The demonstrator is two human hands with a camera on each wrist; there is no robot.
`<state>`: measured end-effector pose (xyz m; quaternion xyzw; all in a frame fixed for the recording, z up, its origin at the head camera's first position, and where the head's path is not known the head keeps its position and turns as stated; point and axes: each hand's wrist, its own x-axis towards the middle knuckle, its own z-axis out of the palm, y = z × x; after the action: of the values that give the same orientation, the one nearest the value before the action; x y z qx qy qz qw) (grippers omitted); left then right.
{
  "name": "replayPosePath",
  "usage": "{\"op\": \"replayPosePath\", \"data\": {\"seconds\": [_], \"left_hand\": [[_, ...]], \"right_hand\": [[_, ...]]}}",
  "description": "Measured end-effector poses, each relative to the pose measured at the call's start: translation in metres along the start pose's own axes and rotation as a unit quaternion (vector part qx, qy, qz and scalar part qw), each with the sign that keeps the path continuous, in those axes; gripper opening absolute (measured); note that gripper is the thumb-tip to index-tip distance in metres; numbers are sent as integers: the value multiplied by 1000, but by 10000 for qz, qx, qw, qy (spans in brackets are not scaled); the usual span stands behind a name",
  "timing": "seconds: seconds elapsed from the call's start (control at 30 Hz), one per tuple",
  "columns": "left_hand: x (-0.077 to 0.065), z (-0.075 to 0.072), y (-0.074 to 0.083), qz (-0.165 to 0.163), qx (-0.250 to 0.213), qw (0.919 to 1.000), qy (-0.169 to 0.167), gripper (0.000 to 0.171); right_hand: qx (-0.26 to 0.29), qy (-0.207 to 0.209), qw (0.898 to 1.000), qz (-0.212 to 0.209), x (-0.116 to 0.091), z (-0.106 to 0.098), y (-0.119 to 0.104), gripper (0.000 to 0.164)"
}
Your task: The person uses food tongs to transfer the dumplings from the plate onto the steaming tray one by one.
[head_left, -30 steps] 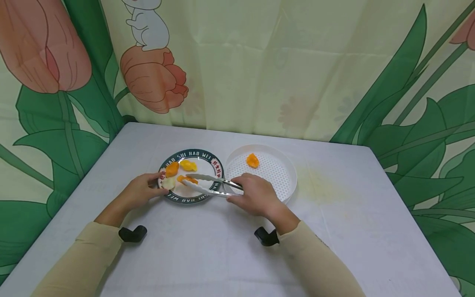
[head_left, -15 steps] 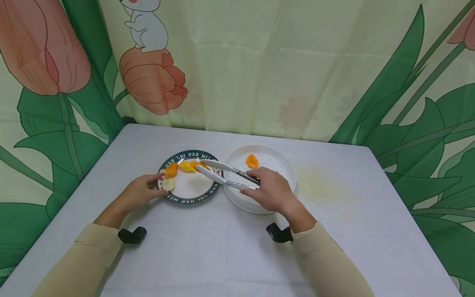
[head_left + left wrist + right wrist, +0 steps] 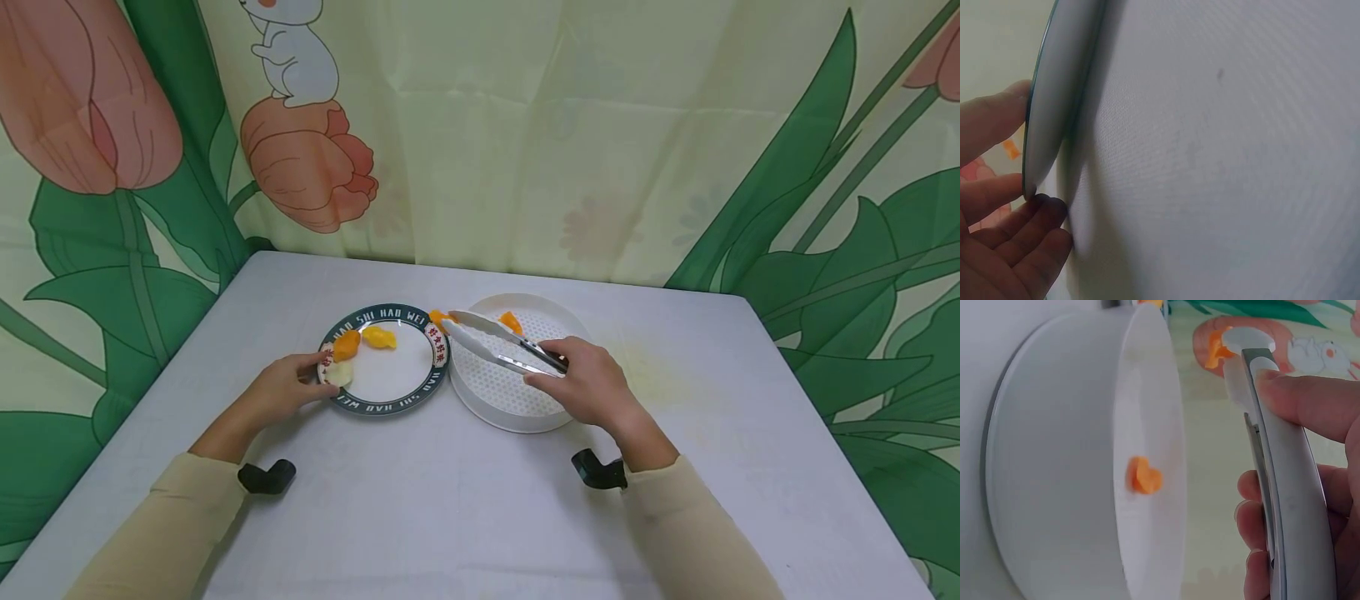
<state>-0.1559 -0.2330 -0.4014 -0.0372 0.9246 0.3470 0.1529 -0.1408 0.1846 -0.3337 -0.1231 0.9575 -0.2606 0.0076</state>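
My right hand point(image 3: 592, 379) grips metal tongs point(image 3: 510, 342) with pale tips, held over the left part of a white round steamer tray point(image 3: 517, 421) with a perforated bottom. Between the tips is an orange piece point(image 3: 1217, 349), raised above the tray's rim in the right wrist view. Another orange piece point(image 3: 1145, 476) lies inside the tray. At the left, my left hand point(image 3: 281, 387) pinches the rim of a plate point(image 3: 390, 407) with a dark green lettered border. On that plate are an orange piece point(image 3: 347, 345), a yellow piece point(image 3: 379, 337) and a pale piece point(image 3: 340, 372).
Plate and tray stand side by side on a table with a white cloth point(image 3: 450, 517). Behind the table hangs a curtain point(image 3: 525, 150) printed with tulips and a rabbit. A yellowish stain point(image 3: 637, 367) marks the cloth right of the tray.
My right hand has moved right, and the tongs have carried the orange piece up off the plate toward the tray. The left hand has stayed at the plate's rim.
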Motion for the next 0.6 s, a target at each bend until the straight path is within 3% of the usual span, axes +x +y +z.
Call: {"op": "replayPosePath", "data": {"seconds": [0.6], "left_hand": [[-2,1,0,113,29,9999,83,82]], "right_hand": [[-38,266,9971,717,-7,-18,61,56]]}}
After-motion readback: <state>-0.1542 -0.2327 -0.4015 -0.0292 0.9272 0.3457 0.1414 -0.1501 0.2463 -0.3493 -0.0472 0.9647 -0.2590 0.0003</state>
